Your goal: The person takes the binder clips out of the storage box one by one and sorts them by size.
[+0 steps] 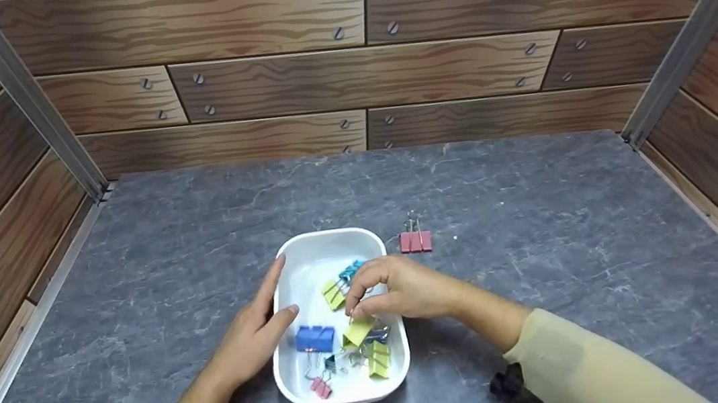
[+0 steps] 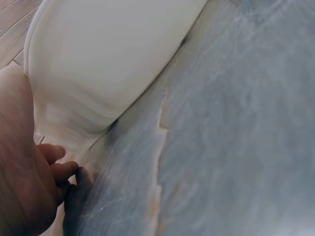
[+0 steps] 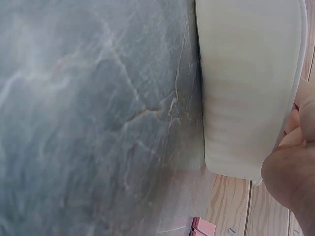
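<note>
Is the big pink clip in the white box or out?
Out: the big pink clip is on the gray table, beside the white box.

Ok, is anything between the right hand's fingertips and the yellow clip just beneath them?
Nothing visible. In the head view, the right hand appears to pinch that yellow clip inside the white tray; no other clip comes between.

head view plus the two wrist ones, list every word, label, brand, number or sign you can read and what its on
There is no readable text in any of the three views.
White tray: no lettering shows.
Yellow clip in the right hand, blue clip and pink clip: none visible; any tiny mark would be too small to read.
Wall planks: only wood grain and screw heads.
</note>
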Tool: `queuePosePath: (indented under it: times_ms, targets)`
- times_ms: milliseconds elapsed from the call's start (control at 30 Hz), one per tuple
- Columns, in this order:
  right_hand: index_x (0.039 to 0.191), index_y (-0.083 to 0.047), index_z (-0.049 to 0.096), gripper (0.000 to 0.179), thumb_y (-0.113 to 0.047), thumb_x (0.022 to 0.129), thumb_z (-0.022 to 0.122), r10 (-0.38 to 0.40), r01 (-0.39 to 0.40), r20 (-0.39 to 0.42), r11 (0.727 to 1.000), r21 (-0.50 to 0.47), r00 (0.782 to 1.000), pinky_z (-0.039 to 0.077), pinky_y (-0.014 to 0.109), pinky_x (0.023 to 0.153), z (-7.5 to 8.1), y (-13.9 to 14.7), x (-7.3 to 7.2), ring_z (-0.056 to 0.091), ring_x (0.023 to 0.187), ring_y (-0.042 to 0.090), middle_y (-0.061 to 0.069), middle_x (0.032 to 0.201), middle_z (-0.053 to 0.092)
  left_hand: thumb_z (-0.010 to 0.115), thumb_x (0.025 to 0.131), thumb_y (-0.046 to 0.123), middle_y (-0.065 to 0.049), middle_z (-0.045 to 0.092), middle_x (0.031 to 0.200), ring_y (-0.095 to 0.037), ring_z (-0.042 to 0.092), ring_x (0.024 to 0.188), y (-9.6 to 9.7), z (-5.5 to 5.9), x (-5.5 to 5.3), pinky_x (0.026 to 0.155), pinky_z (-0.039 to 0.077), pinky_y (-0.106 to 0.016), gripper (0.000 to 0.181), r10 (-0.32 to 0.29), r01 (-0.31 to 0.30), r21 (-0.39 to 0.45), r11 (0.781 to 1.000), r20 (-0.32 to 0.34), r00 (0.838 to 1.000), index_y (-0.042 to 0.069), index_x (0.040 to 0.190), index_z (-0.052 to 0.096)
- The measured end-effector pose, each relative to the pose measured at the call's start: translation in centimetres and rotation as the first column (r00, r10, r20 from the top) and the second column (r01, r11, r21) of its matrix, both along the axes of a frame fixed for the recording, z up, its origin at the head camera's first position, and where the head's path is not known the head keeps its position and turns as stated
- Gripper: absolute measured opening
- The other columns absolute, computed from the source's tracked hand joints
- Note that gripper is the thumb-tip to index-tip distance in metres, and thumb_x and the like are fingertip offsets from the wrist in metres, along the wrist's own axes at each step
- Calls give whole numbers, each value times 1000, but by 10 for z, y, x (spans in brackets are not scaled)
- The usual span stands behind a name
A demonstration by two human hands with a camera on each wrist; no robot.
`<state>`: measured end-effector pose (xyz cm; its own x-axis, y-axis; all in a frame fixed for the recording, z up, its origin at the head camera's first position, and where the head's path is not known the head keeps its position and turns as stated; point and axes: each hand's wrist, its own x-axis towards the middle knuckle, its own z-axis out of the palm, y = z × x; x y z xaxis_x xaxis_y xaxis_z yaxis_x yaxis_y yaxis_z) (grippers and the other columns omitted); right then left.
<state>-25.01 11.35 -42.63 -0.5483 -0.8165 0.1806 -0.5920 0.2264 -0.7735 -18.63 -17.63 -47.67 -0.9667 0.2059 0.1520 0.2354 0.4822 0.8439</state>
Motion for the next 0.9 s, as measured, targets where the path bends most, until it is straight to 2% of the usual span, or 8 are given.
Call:
queuePosePath:
  times_ms: [200,400,567,767,900]
  targets:
    - [98,-12,84,5,-14,95,81,-58,60,71,998,-27,996,53,32,90,1,-1,2,67,95,13,-1,99,77,62,107,28,-10,43,165,-28,50,143,-1,-1,0,115,42,-52,75,-1,1,16,1000,3,1000,37,171,23]
    - [100,-7,84,8,-12,95,81,-128,138,167,989,-49,978,54,34,89,4,-2,5,68,95,13,-3,100,78,62,106,29,-9,42,166,-29,47,145,-2,-1,-1,117,39,-53,76,-2,2,6,1000,7,1000,38,171,22]
    - [104,0,82,15,-11,94,81,-160,181,210,979,-88,965,55,32,89,8,-4,5,69,96,13,-1,100,80,62,107,29,-8,42,166,-28,47,145,-2,-2,-1,117,38,-52,76,-4,4,7,1000,5,1000,38,171,22]
    - [103,2,80,14,-8,93,81,-225,273,258,947,-167,940,55,25,78,16,-4,4,68,85,12,5,92,78,62,107,27,-11,43,165,-30,48,144,-1,-2,0,116,39,-54,75,-7,8,23,1000,-16,1000,35,171,24]
    - [103,5,78,16,-6,92,82,-275,335,272,919,-209,922,57,26,74,26,5,0,68,79,14,8,89,77,62,107,27,-11,42,166,-30,45,147,-1,-1,0,118,37,-55,75,-7,7,19,1000,-18,1000,34,171,24]
